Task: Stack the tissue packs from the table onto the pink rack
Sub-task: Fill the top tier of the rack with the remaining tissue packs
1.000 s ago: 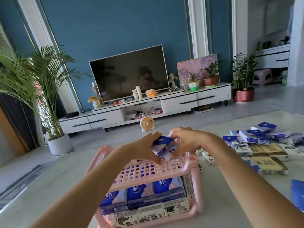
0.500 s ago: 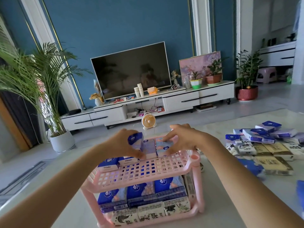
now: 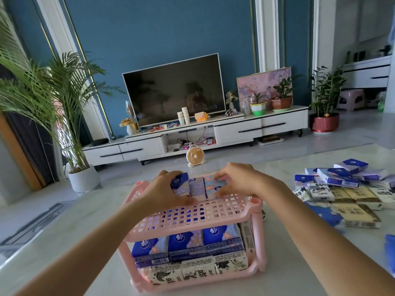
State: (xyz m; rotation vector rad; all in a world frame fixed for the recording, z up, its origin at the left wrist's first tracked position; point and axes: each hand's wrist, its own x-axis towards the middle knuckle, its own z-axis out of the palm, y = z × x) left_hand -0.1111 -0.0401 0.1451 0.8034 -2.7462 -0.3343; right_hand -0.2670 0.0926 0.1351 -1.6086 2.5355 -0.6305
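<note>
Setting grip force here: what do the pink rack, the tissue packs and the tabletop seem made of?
The pink rack: moulded plastic, satin finish, judging by its one-piece grid shelf and rounded posts. The tissue packs: probably thin printed plastic film over soft tissue; the wrappers show slight sheen. The tabletop: polished stone or a stone-look surface, pale, faintly veined, glossy; which cannot be told.

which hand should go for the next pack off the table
Right. The right hand is nearer the loose packs, which lie right of the rack; the left hand grips the row at its far end.
</note>
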